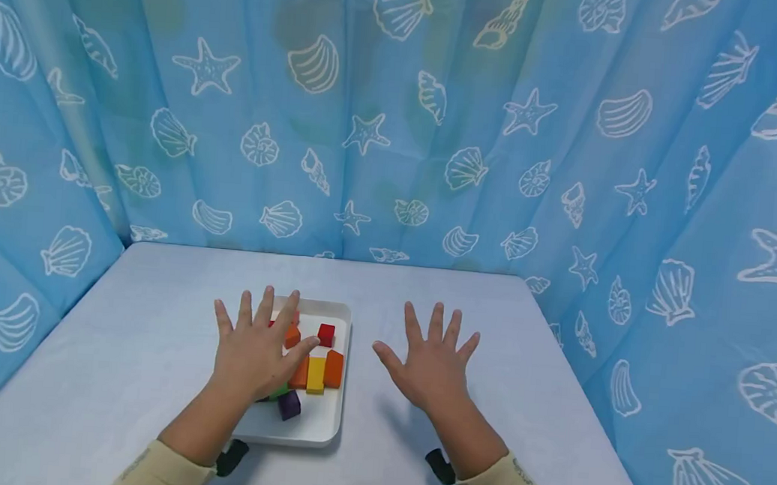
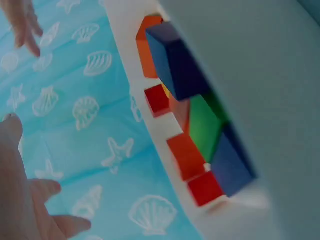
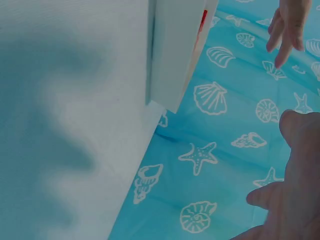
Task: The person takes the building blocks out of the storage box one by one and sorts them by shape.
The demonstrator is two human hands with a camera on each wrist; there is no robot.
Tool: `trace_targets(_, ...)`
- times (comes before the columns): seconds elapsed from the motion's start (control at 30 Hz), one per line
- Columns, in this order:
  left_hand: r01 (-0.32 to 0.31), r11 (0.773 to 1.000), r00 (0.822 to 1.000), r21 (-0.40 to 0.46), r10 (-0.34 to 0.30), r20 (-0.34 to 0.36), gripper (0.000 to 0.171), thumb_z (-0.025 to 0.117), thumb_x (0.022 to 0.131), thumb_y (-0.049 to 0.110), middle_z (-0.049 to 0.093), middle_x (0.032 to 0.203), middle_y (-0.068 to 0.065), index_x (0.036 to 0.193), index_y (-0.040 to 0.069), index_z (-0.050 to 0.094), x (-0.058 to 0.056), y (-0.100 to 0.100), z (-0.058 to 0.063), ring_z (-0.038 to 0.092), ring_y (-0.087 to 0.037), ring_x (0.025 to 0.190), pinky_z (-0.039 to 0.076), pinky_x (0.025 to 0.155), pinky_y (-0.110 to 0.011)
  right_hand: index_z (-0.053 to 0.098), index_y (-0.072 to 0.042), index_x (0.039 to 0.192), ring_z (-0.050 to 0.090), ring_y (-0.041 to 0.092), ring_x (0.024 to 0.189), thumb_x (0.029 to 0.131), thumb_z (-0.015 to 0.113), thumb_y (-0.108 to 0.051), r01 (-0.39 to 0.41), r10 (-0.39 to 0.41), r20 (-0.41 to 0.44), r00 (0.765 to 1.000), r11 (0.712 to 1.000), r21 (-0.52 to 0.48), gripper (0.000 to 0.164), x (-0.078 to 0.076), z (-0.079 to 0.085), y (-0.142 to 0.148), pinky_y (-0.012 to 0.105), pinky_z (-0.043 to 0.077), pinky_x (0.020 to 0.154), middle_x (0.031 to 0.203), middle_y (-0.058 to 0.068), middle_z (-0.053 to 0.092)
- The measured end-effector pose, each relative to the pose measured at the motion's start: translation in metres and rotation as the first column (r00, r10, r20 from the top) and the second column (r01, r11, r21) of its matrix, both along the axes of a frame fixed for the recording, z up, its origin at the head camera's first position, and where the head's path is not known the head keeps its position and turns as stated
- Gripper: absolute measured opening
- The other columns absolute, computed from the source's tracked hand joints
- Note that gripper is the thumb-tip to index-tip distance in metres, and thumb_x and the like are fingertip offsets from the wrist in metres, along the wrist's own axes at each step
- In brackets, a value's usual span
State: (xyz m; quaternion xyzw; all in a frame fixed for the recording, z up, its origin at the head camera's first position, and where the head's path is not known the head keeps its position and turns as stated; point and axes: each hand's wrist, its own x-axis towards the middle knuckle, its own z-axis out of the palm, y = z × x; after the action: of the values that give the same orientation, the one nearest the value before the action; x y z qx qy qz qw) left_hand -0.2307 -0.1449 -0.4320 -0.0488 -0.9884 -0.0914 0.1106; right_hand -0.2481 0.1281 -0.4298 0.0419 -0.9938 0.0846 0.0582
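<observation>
My left hand [image 1: 252, 357] is spread above the white tray [image 1: 307, 434], its fingers straight and apart, hiding the tray's left part. Wooden blocks lie in the tray: a red cube [image 1: 326, 335], a yellow block [image 1: 315, 375], an orange block [image 1: 334, 369] and a dark purple block [image 1: 289, 405]. The left wrist view also shows a green block [image 2: 202, 127] and a blue block [image 2: 231, 167] among them. To the right of the tray, my right hand [image 1: 432, 369] hovers over the table with fingers fanned out and nothing in it.
A pale cloth covers the table [image 1: 401, 454]. Blue curtains [image 1: 399, 85] with white shell and starfish prints stand behind it and along both sides. A dark wrist strap piece [image 1: 231, 457] shows at the left sleeve, another [image 1: 440, 466] at the right.
</observation>
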Motion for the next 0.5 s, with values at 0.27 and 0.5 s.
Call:
trace_targets(0.27, -0.101, 0.822, 0.968, 0.56, -0.048, 0.245, 0.074, 0.05, 0.111, 0.035, 0.021, 0.171, -0.029, 0.17, 0.004, 0.018, -0.011, -0.051, -0.032, 0.017, -0.053, 0.156, 0.012, 0.123, -0.072, 0.064, -0.006, 0.147, 0.042, 0.046, 0.148, 0.105, 0.061, -0.045, -0.137, 0.132, -0.216, 0.967, 0.99, -0.011, 0.057, -0.012, -0.001, -0.003, 0.072, 0.02, 0.123, 0.156, 0.023, 0.052)
trace_targets(0.5, -0.211, 0.504, 0.949, 0.837, -0.099, 0.299, 0.071, 0.042, 0.103, 0.0, 0.014, 0.173, -0.027, 0.167, -0.005, 0.012, -0.017, -0.074, -0.066, 0.015, -0.045, 0.159, 0.018, 0.127, -0.06, 0.069, -0.01, 0.139, 0.058, 0.031, 0.136, 0.105, 0.066, -0.03, -0.233, 0.204, -0.122, 0.971, 0.918, -0.32, 0.04, -0.039, 0.007, -0.048, 0.051, 0.054, 0.108, 0.148, 0.011, 0.063)
